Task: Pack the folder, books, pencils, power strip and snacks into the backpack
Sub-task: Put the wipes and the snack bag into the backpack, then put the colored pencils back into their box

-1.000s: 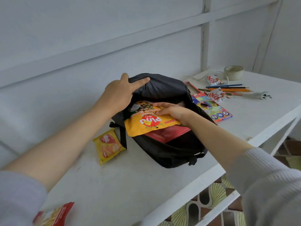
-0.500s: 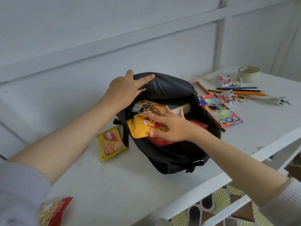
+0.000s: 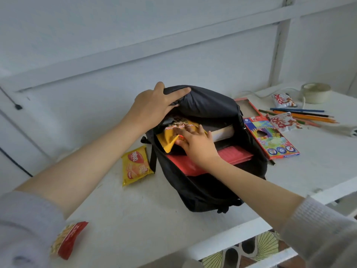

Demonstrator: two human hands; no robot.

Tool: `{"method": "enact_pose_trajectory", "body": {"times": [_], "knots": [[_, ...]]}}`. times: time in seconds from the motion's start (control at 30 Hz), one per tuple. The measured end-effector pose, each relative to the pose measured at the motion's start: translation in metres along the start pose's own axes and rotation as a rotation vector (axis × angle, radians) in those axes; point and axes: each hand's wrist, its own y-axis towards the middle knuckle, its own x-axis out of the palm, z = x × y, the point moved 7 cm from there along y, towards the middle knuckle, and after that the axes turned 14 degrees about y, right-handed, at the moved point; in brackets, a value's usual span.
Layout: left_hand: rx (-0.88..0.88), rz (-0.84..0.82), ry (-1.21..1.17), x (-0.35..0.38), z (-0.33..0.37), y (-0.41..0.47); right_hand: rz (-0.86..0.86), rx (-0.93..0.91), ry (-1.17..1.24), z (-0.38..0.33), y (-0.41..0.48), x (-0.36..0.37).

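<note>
Pushed deeper than half a second ago, the yellow snack bag [image 3: 166, 141] now sits crumpled in the mouth of the backpack [image 3: 202, 190], with less of it showing.

The white surface [image 3: 154, 229] carries everything. The black backpack lies in its middle, opening upward. The left hand [image 3: 152, 109] grips the top flap at the far side, thumb behind and fingers curled under the edge. The right hand [image 3: 197, 146] lies flat with fingers spread, pressing on the snack bag, and its wrist crosses the red folder [image 3: 237, 154] that already lies in the opening. Farther in, a thick book [image 3: 222, 131] lies under the flap, right beside the snack bag, so the bag is wedged between the book, the folder and the left wall.

Just right of the backpack lies an open coloured pencil box [image 3: 270, 140]. Left of the backpack, close to its strap, lies a yellow wafer packet [image 3: 136, 165]. A red snack bag [image 3: 67, 240] lies at the near left by the sleeve. At the far right, loose pencils [image 3: 309, 118] lie fanned out, with one red-and-white packet [image 3: 284, 121] on them and another [image 3: 283, 100] beyond. A roll of tape [image 3: 315, 92] stands farthest right, and a white plug [image 3: 353, 132] is cut off by the right edge.
</note>
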Motion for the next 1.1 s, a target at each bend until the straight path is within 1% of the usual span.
{"method": "enact_pose_trajectory", "body": {"times": [0.2,0.37,0.43,0.5,0.57,0.63,0.77,0.87,0.93,1.0,1.03,1.1], "knots": [[-0.014,-0.03,0.014,0.002,0.004,0.0,-0.048,-0.079,-0.175,-0.017,0.007,0.005],[-0.001,-0.016,0.022,0.006,0.006,-0.008,-0.297,-0.059,-0.226,-0.016,0.002,0.007],[-0.005,-0.011,0.037,0.009,0.009,-0.013,-0.341,-0.059,-0.182,-0.011,-0.01,0.001],[-0.024,-0.015,0.004,0.008,0.013,-0.017,-0.331,-0.074,-0.106,-0.007,-0.025,-0.011],[-0.073,-0.023,-0.047,0.008,0.018,-0.023,-0.336,-0.094,0.034,-0.003,-0.043,-0.028],[-0.11,-0.036,-0.131,0.009,0.029,-0.028,-0.341,-0.076,0.184,0.006,-0.06,-0.052],[-0.16,-0.091,-0.355,0.006,0.059,-0.034,-0.329,0.044,0.316,0.042,-0.077,-0.11],[-0.206,-0.085,-0.524,0.001,0.084,-0.033,-0.277,0.283,0.381,0.096,-0.075,-0.141],[-0.257,-0.031,-0.619,-0.005,0.099,-0.029,-0.158,0.382,0.29,0.136,-0.067,-0.156],[-0.317,0.059,-0.639,-0.013,0.111,-0.024,0.008,0.417,0.173,0.173,-0.057,-0.168],[-0.348,0.102,-0.629,-0.018,0.116,-0.023,0.063,0.437,0.132,0.188,-0.054,-0.17],[-0.382,0.172,-0.586,-0.027,0.13,-0.019,0.062,0.502,0.074,0.213,-0.05,-0.168]]}}
